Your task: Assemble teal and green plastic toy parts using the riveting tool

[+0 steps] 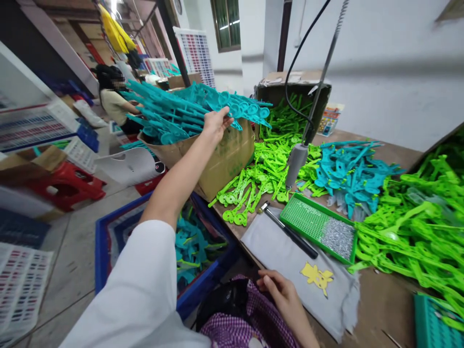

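My left hand (216,123), arm stretched forward, is at the near side of a heap of teal plastic parts (170,113). Its thumb and fingers are closed on the edge of these long parts with round ends. They pile above the rim of a cardboard box (224,162). My right hand (281,295) hovers low by the bench edge, over a purple checked cloth (232,331). Its fingers are loosely bent and apart, with nothing visible in them. A grey cloth with a yellow cartoon figure (290,256) lies beside it.
A hammer (290,229) and a green tray of small metal pins (315,222) lie on the bench. A grey electric screwdriver (297,162) hangs above lime-green parts (250,188). Teal assemblies (355,169) are piled behind. A blue-rimmed crate (99,246) stands below; a person (118,106) sits further back.
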A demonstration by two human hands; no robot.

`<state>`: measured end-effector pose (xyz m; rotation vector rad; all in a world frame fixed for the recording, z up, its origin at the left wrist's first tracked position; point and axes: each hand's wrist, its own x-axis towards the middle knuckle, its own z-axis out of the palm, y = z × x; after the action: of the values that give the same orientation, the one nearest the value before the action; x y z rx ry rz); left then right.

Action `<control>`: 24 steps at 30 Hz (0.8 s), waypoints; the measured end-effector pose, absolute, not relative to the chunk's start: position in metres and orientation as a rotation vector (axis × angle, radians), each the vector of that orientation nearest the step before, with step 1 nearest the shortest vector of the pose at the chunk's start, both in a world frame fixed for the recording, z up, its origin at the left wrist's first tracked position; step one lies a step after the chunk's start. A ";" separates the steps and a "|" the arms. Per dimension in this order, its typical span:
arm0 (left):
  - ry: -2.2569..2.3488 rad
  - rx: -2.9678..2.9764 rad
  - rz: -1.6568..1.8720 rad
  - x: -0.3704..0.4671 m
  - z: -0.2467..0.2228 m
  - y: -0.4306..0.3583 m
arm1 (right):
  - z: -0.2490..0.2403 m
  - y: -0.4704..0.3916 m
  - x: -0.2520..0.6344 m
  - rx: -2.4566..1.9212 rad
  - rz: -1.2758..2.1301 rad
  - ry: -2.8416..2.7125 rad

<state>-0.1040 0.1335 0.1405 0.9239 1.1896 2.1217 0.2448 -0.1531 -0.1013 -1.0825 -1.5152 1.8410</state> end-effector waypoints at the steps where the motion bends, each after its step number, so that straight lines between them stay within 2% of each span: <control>1: 1.205 0.978 2.124 -0.101 0.140 0.132 | -0.104 -0.154 0.246 -1.082 1.846 -1.505; 8: 1.317 1.536 2.151 -0.087 0.130 0.124 | -0.109 -0.158 0.248 -1.093 1.824 -1.534; 13: 1.345 1.723 2.190 -0.081 0.123 0.120 | -0.105 -0.161 0.247 -1.127 1.802 -1.567; 20: 1.493 1.551 2.288 -0.096 0.092 0.088 | -0.111 -0.163 0.251 -1.131 1.777 -1.561; 24: 1.590 1.491 2.221 -0.120 0.081 0.066 | -0.114 -0.163 0.250 -1.135 1.767 -1.550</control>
<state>-0.1196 0.0655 0.0811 1.4914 1.5899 2.2212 0.2502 -0.1631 -0.1141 -1.1351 -1.5502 1.7675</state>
